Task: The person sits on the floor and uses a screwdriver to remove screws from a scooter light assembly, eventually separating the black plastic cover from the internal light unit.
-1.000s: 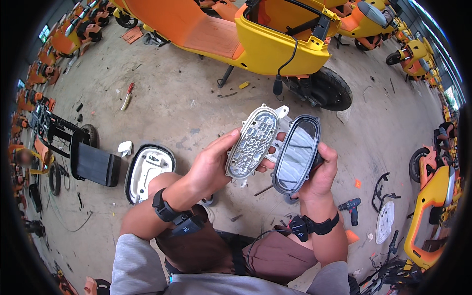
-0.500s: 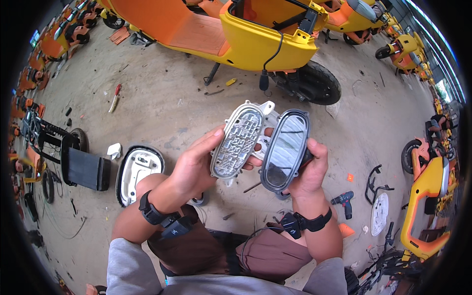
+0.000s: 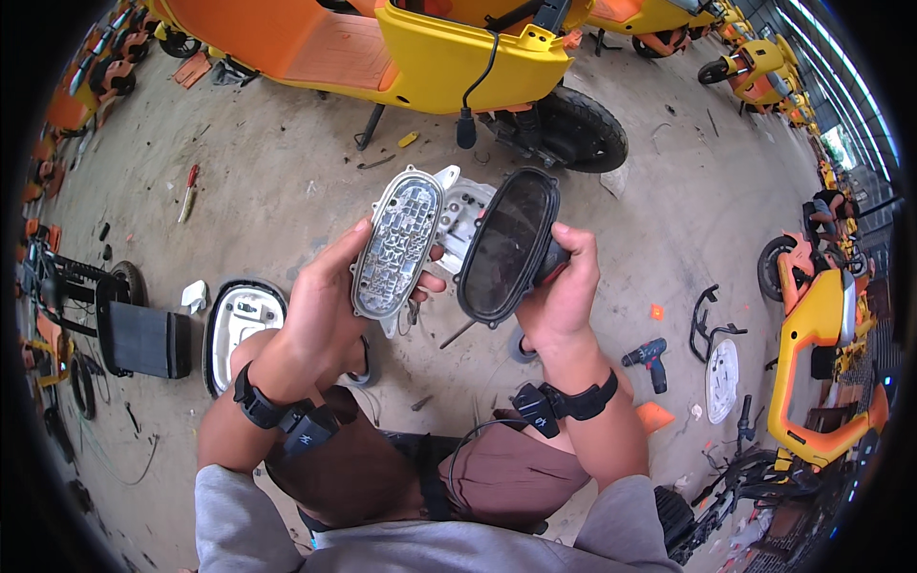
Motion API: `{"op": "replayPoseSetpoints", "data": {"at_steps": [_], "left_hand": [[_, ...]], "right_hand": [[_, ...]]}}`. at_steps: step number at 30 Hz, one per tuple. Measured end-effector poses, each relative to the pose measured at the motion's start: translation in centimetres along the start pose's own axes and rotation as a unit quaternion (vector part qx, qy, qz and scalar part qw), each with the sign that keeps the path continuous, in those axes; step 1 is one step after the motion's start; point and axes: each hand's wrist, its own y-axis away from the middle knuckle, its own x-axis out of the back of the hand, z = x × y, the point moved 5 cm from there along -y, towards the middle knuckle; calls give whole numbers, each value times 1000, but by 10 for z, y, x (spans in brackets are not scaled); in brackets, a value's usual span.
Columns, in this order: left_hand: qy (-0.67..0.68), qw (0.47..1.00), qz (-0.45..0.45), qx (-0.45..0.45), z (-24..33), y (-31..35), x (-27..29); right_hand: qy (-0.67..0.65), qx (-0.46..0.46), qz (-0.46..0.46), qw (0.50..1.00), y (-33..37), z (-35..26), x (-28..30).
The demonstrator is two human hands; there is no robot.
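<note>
My left hand is closed around a white oval housing whose face is a silvery, bumpy grid with a row of lugs around its rim. In my right hand is a dark oval display cover with a glossy black window, its thumb on the outer edge and the other fingers mostly hidden behind. The two pieces are held side by side, apart at their near ends. Between and behind them shows a white part with holes; whether it is held or lies beyond cannot be told.
Ahead stands a yellow and orange scooter. On the floor lie a white, black-rimmed cover, a screwdriver, a cordless drill, a white oval plate and a black bracket. A black box sits at left.
My hands have drawn the two pieces slightly farther apart. The dark cover has tilted, so its window, earlier bright with reflections, now looks dark. The whole view has shifted.
</note>
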Motion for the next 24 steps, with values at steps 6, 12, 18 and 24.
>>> {"op": "replayPoseSetpoints", "data": {"at_steps": [6,12,18,24], "left_hand": [[-2,1000,-16,-8,-2,-5,12],[-18,998,54,13,-8,-6,15],[-40,996,62,53,-9,5,-3],[-26,998,29,56,-11,3,-2]], "right_hand": [[72,3,135,988,-10,2,30],[156,4,118,981,-3,4,12],[177,-11,36,984,-6,13,8],[240,3,5,971,-5,14,7]]}}
